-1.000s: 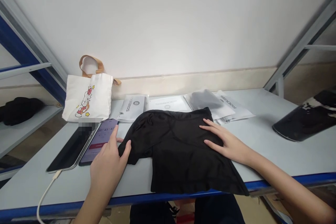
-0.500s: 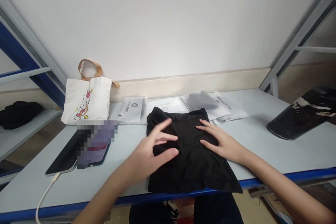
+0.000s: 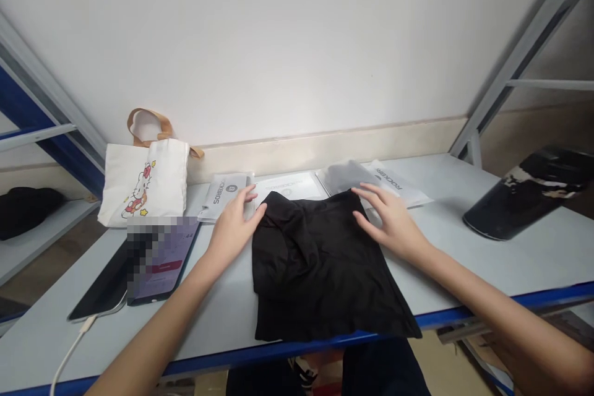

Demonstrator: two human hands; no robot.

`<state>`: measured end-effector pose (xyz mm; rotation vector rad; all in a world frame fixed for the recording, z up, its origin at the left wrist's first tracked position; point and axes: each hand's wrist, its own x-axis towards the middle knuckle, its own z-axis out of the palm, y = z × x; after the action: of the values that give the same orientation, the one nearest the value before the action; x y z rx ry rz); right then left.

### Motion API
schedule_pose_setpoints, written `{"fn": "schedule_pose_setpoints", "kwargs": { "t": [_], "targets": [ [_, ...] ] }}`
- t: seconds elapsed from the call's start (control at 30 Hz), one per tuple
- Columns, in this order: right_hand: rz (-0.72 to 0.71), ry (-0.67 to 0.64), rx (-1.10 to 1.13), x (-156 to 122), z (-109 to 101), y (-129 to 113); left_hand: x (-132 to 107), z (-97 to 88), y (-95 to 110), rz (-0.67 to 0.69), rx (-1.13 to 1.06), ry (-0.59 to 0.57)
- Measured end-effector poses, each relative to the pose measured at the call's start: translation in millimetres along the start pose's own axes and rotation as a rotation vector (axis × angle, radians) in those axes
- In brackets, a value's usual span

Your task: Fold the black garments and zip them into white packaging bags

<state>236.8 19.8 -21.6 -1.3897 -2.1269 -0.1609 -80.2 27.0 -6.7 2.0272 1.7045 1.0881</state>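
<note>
A black piece of fabric [image 3: 320, 272], seemingly a folded garment, lies on the desk with its near edge along the desk's front. Creases run across its upper left part. My left hand [image 3: 234, 223] is at its far left corner, thumb tip against the edge and fingers apart, not closed on the cloth. At the far right corner, my right hand [image 3: 392, 223] touches the fabric with spread fingertips. Just beyond the cloth lie a white printed packet [image 3: 290, 187] and a clear sleeve with something dark inside [image 3: 341, 177].
Left on the desk [image 3: 445, 260] are a white tote bag [image 3: 143, 182], a dark device with a white cable [image 3: 99, 284] and a phone [image 3: 160, 278]. Another printed sleeve [image 3: 223, 192] lies behind my left hand. A black bottle [image 3: 505, 204] appears at right. Metal frames flank the desk.
My left hand has moved off the middle of the fabric to its far left corner. My right hand has slid up to the far right corner. The view has shifted slightly.
</note>
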Motion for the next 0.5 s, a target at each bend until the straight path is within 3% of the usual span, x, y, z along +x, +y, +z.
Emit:
{"fn": "schedule_pose_setpoints", "kwargs": {
  "t": [0.07, 0.17, 0.33, 0.4, 0.5],
  "targets": [
    [-0.021, 0.017, -0.108, 18, 10, 11, 16, 7.9, -11, -0.085, -0.079, -0.052],
    [-0.045, 0.030, -0.073, 38, 23, 20, 31, 20.9, -26, -0.148, -0.270, -0.133],
    [0.015, 0.125, 0.259, 32, 17, 16, 34, 13.9, -33, -0.186, -0.663, -0.005],
    [0.064, 0.090, 0.447, 17, 6, 13, 24, 3.2, -32, -0.123, -0.640, -0.019],
    [0.058, -0.102, 0.419, -15, -8, 11, -4, -9.6, -31, 0.071, -0.355, -0.139]
  ]
}}
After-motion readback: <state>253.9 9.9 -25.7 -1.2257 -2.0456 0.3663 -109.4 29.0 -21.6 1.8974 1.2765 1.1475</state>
